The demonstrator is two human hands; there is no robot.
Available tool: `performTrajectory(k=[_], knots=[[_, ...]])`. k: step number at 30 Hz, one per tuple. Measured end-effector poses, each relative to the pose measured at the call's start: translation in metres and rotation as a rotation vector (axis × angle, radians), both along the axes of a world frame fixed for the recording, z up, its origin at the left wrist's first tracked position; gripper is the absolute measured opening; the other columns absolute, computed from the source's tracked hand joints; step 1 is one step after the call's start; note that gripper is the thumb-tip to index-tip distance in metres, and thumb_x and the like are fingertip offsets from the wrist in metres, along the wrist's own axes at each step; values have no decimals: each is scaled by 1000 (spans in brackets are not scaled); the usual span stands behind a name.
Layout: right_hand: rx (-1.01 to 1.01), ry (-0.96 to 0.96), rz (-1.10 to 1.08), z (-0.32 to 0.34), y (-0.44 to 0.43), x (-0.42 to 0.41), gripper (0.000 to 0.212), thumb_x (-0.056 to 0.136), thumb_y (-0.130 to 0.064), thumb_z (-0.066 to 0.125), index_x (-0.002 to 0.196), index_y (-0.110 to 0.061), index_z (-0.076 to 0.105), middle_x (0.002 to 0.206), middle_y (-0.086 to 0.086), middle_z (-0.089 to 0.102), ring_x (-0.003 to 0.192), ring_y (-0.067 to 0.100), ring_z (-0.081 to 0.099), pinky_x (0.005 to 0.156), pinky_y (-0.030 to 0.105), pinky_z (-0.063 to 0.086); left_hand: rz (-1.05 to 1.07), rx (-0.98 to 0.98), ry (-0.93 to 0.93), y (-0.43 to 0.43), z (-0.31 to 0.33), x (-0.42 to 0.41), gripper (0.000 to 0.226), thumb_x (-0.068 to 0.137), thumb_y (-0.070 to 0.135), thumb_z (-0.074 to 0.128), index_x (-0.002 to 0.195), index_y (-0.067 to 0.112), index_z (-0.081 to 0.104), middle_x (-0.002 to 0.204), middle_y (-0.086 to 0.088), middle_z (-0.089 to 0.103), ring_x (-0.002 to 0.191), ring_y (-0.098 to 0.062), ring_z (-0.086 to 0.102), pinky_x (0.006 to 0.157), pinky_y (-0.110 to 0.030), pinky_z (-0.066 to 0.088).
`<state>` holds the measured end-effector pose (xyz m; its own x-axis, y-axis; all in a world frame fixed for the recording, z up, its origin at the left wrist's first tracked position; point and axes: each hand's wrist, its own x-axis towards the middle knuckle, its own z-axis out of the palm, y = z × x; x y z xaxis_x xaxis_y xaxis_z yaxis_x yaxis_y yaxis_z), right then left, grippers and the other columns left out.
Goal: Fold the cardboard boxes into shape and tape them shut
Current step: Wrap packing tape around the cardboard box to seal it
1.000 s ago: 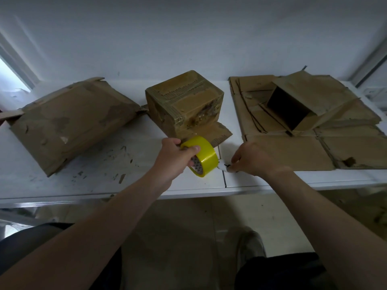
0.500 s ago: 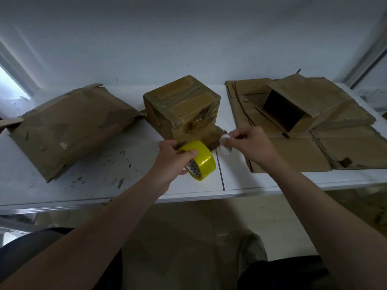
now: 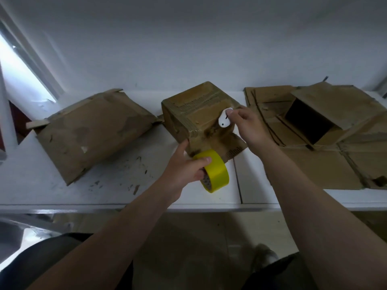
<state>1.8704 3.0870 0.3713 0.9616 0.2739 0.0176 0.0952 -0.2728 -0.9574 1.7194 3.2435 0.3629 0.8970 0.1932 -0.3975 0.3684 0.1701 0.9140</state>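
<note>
On the table (image 3: 125, 185), a folded box (image 3: 194, 114) stands between a collapsed box (image 3: 94, 130) and flat cardboard (image 3: 314, 164). The left hand (image 3: 184, 170) grips yellow tape (image 3: 217, 174) at the folded box's near corner. The right hand (image 3: 249, 126) pinches a small white tool (image 3: 223, 120) over its top.

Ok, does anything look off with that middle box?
Yes: a flap at the near bottom edge of the cube-shaped box splays out flat on the white table, neither folded in nor taped.
</note>
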Motion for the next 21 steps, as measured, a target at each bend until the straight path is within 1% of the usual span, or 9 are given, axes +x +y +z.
performTrajectory(k=[2, 4, 8, 10, 13, 16, 17, 19, 21], knots=[[-67, 6, 15, 1, 2, -3, 28, 97, -47, 61, 85, -24, 72, 136, -4, 47, 116, 9, 55, 98, 32, 39, -27, 13, -18, 5, 2, -5, 63, 86, 13, 79, 134, 42, 50, 131, -1, 61, 111, -27, 68, 85, -42, 62], [-125, -16, 14, 3, 1, -8, 30, 97, -47, 61, 78, -25, 67, 131, -2, 46, 106, 2, 54, 93, 29, 36, -72, 53, -27, 14, 6, -10, 54, 86, 14, 80, 123, 46, 57, 127, 1, 64, 110, -26, 69, 89, -44, 61], [-175, -129, 65, 10, -6, -32, 47, 101, -33, 59, 58, -18, 50, 83, 6, 51, 72, 4, 51, 71, 31, 38, -139, 110, -8, 33, 14, -25, 61, 87, 16, 78, 137, 40, 54, 125, -4, 68, 106, -27, 71, 96, -48, 57], [-291, -136, 89, 9, -7, -47, 44, 102, -34, 57, 60, -20, 57, 96, 10, 57, 95, 16, 54, 79, 34, 42, -180, 109, 25, 41, 17, -31, 69, 90, 15, 75, 147, 39, 45, 124, -6, 69, 105, -27, 72, 95, -45, 57], [-383, -145, 71, 11, -10, -65, 37, 100, -41, 54, 67, -26, 62, 116, 14, 60, 122, 30, 50, 99, 43, 44, -204, 82, 48, 51, 21, -40, 61, 93, 12, 69, 142, 41, 47, 124, -9, 69, 104, -29, 72, 87, -39, 59], [-368, -295, -84, 22, -12, -81, 22, 98, -47, 53, 80, -35, 56, 133, 3, 53, 132, 25, 40, 100, 38, 39, -147, 53, 67, 56, 20, -47, 56, 93, 8, 67, 139, 36, 52, 128, -14, 65, 110, -34, 68, 93, -48, 57], [-326, -353, -108, 27, -11, -86, 18, 98, -50, 51, 86, -37, 55, 128, -4, 57, 127, 18, 46, 93, 34, 43, -133, 61, 73, 57, 20, -49, 50, 92, 8, 67, 135, 32, 56, 128, -15, 64, 110, -34, 67, 96, -51, 55], [-237, -390, -66, 36, -5, -96, 16, 98, -54, 48, 97, -38, 53, 101, -15, 64, 96, 2, 61, 71, 29, 51, -124, 69, 79, 57, 19, -53, 33, 92, 10, 67, 120, 27, 64, 125, -17, 64, 108, -34, 68, 96, -53, 55], [-227, -380, 18, 40, 4, -105, 18, 103, -51, 47, 107, -34, 52, 88, -12, 64, 77, 5, 64, 61, 34, 54, -119, 71, 81, 55, 18, -55, 25, 92, 13, 68, 114, 25, 69, 120, -16, 68, 105, -33, 70, 93, -50, 58]])
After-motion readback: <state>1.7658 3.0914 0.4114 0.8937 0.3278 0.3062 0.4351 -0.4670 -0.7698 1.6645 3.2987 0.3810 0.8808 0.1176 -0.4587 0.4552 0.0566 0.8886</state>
